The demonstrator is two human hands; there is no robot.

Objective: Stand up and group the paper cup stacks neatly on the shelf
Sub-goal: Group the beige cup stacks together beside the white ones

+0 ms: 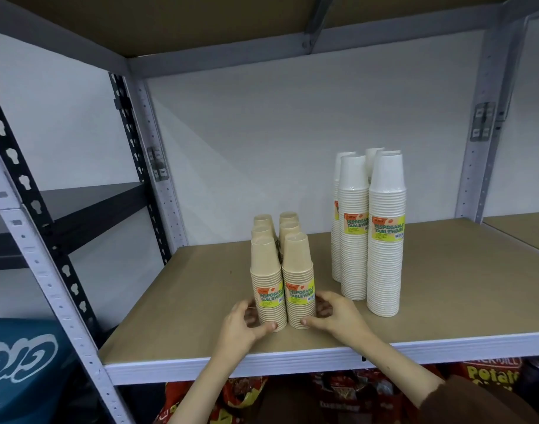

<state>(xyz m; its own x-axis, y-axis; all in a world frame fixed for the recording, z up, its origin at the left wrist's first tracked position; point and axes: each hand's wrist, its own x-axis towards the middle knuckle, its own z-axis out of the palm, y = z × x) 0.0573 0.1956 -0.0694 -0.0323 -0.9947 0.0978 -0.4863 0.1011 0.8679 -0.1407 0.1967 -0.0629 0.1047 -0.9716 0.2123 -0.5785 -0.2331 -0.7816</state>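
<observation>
Both hands work low: my left hand curls round the short tan paper cup stack front-left, right hand round the tan stack beside it, mid-shelf. I'd squeeze evenly, slide w/o tipping, keep rows flush. Rightward, tall white paper cup stacks stand apart on brown board shelf.

Hands at tan cup stacks
left hand, right hand seemingly grip the front pair; white stacks upright nearby
</observation>
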